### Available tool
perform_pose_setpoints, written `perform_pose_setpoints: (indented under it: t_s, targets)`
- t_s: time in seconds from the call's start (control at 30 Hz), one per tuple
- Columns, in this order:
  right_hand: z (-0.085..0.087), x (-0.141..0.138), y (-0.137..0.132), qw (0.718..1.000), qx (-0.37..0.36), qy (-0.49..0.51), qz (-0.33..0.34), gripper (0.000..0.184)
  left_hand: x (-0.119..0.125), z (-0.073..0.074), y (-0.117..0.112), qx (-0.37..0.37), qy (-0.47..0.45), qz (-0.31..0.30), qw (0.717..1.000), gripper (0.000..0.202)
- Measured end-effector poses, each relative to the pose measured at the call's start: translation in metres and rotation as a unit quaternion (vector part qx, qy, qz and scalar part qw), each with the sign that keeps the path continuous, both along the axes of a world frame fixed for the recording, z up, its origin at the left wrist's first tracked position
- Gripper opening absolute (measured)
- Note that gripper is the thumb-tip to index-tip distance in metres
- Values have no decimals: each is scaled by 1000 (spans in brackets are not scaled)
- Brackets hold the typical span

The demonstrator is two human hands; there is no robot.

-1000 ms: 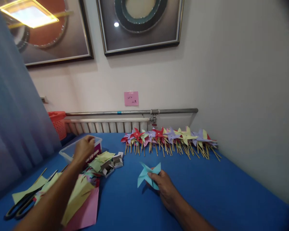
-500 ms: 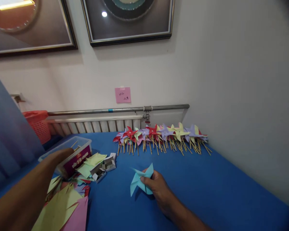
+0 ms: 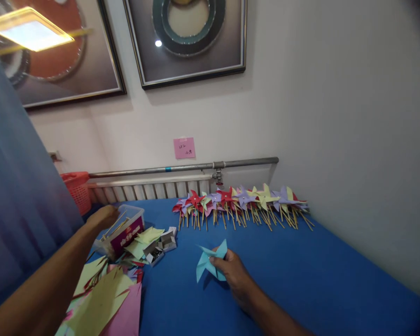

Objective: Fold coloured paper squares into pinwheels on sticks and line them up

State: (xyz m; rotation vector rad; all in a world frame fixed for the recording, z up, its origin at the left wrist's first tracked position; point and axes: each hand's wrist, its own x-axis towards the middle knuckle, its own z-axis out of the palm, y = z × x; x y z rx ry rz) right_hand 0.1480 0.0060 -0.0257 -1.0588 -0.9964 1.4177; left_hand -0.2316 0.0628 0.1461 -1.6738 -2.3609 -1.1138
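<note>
My right hand point(image 3: 231, 269) is closed on a light-blue paper pinwheel point(image 3: 207, 266), thumb pressed near its centre; no stick shows on it. Off to the left, my left hand point(image 3: 107, 215) is over the far side of a clear plastic box point(image 3: 136, 213) with a purple label. Thin wooden sticks point(image 3: 119, 227) lie in that box, close under the hand. The left fingers are turned away and hidden, so whether they grip a stick does not show.
Finished pinwheels point(image 3: 245, 198) on sticks lie in a row along the wall. Near the box are small open cartons point(image 3: 154, 254), one with dark small pieces, and cut paper sheets point(image 3: 101, 298). A red basket point(image 3: 79, 191) stands behind, beside a blue curtain point(image 3: 24, 177).
My left hand has drawn up from inside the box to above its far edge, uncovering more sticks. The right hand keeps its hold on the pinwheel. The view has tilted up and shifted left.
</note>
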Motion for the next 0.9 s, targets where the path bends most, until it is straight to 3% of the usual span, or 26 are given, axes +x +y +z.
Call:
perform_pose_setpoints:
  t_s: [0.07,0.13,0.2,0.27,0.37,0.43,0.67,0.9]
  targets:
    - [3,1,-2,1000,5,23,-1,26,15,1,-10,-6,21,-6,1000,17]
    - [4,1,-4,999,5,43,-1,25,44,-12,-20,5,17,-50,999,19]
    - [5,1,-4,998,7,58,3,26,86,-41,-29,33,-81,-150,985,27]
    - [4,2,-4,998,5,66,5,27,132,-76,-36,33,-180,-213,960,28]
    - [5,2,-5,997,-1,77,-8,31,186,-119,-46,42,-263,-235,935,27]
    - [7,3,-6,996,-4,86,-13,33,206,-134,-52,38,-278,-247,927,27]
    - [12,4,-7,996,5,86,8,36,215,-149,-64,-55,-279,-324,902,24]
    - [14,6,-8,996,-26,82,-2,36,219,-156,-64,-162,-408,-354,826,10]
